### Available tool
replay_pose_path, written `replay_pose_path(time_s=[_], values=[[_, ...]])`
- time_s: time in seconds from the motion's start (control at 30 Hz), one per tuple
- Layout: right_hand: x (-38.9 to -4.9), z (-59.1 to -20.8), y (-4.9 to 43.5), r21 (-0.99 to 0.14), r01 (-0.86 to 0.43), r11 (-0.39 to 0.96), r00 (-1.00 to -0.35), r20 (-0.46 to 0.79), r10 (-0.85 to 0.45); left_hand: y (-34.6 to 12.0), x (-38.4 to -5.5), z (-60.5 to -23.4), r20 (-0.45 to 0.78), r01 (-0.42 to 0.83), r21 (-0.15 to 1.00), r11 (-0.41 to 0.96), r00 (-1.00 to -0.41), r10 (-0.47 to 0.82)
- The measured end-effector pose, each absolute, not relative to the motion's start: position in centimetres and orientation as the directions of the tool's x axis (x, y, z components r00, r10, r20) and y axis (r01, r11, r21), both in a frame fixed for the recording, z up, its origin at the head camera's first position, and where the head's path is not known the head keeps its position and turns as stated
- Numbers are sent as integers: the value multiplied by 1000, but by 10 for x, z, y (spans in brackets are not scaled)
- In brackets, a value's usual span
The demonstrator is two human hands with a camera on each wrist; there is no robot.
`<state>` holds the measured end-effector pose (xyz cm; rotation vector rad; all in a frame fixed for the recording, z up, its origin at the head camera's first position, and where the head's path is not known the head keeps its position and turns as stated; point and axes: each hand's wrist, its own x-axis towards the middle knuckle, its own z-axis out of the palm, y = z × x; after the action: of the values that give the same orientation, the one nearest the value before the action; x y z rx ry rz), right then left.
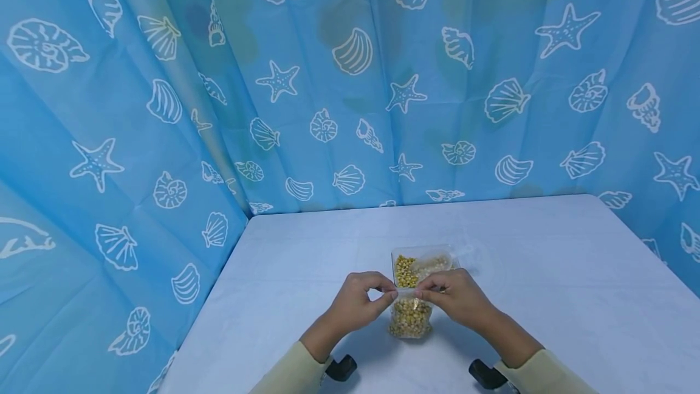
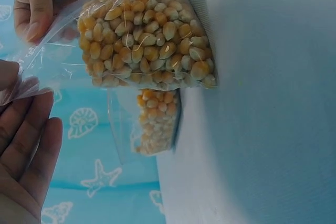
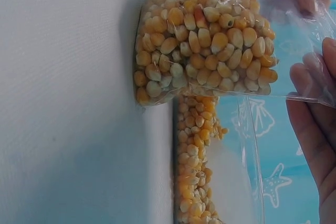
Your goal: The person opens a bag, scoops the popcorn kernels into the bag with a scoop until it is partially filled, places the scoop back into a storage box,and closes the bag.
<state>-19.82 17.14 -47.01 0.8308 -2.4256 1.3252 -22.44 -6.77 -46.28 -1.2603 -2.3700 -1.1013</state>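
Observation:
A clear plastic bag [image 1: 410, 320] filled with yellow corn kernels stands upright on the table. My left hand [image 1: 363, 304] pinches the left end of its top edge between thumb and fingers. At the right end of that edge, my right hand [image 1: 458, 300] pinches the plastic the same way. Both wrist views show the bag's upper part above the kernels as bare film stretched between the hands. Just behind the bag sits a clear plastic container [image 1: 395, 260] with loose corn kernels [image 1: 405, 272]. A translucent scoop-like piece [image 1: 432, 265] lies in it, partly covered by my right hand.
A white cloth covers the table [image 1: 306, 254]. Blue curtains [image 1: 350, 90] printed with white shells and starfish hang behind it and along the left side. Dark wrist-worn devices [image 1: 341, 368] show at both sleeves.

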Motion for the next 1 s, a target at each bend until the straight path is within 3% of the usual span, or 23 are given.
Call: replay_pose_path(time_s=[0.27, 1.0], values=[[-199, -471, 170, -678, -612, 406, -789, 492, -367, -63, -226, -463, 525, 807, 500, 314, -571, 631], [-198, -472, 168, -703, -566, 430, -821, 432, -373, -61, -222, -460, 526, 810, 489, 324, -570, 631]])
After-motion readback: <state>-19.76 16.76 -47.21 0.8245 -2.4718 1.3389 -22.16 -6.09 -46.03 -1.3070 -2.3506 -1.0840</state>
